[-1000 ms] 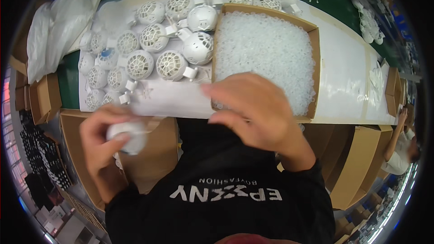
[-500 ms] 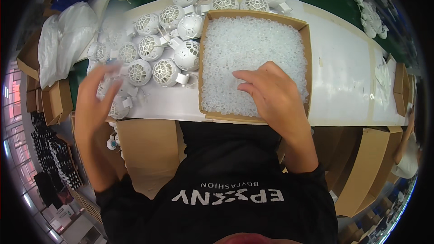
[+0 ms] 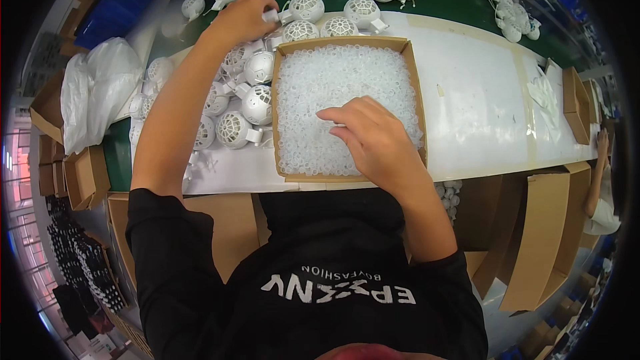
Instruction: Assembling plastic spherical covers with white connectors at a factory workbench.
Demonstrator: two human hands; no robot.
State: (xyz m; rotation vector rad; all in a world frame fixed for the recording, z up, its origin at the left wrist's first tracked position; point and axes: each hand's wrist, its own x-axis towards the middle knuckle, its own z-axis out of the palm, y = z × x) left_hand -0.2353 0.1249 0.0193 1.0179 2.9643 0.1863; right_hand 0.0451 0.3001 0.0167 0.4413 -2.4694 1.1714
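Note:
My left hand [image 3: 248, 19] reaches to the back left, its fingers closed around the white stem of a small round fan head [image 3: 307, 8] with a web-like grille. More of these white fan heads [image 3: 257, 105] lie heaped under my left forearm and beside the box. In front of me stands a shallow cardboard box [image 3: 417, 103] full of small clear plastic rings [image 3: 313, 83]. Over the rings hovers my right hand [image 3: 377, 139], thumb and forefinger drawn into a pinch. Whatever sits between those fingertips is too small to make out.
A green conveyor belt [image 3: 453, 0] carrying fan heads runs along the far side. White board [image 3: 477, 93] covers the table right of the box. At the left hangs a crumpled plastic bag [image 3: 100, 90]. Open cartons [image 3: 543, 240] stand below the table edge; a person's arm [image 3: 602, 167] shows far right.
My left hand has swung from the near-left heap up to the back left and closed on a fan head's stem. My right hand remains over the rings; the whole view has shifted slightly.

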